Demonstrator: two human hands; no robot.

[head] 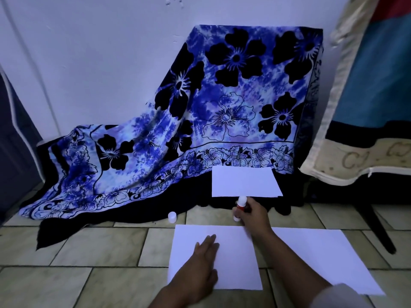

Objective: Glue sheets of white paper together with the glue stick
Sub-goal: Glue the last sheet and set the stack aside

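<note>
Right hand [252, 213] is wrapped around the glue stick [240, 206], fingers closed on its red-and-white body with the white tip sticking up past them. It sits just off the far edge of the near sheet [233, 258], over bare tile. Left hand [203, 261] is flat on that same sheet, fingers straight and together, palm down, pinning its left half.

The glue stick's white cap [172, 217] stands on the floor to the left of the right hand, close to the hem of the blue flowered cloth [200, 103].

3 sheets total: the near one under the left hand, a second sheet [329, 254] lying right of it with the right forearm crossing over its inner edge, and a third sheet [243, 182] further back, resting on the dark border of the cloth, just behind the glue stick.

Open tiled floor [89, 252] to the left is the most free space. On the right, a dark furniture leg [375, 227] slants down near the second sheet's far corner.
</note>
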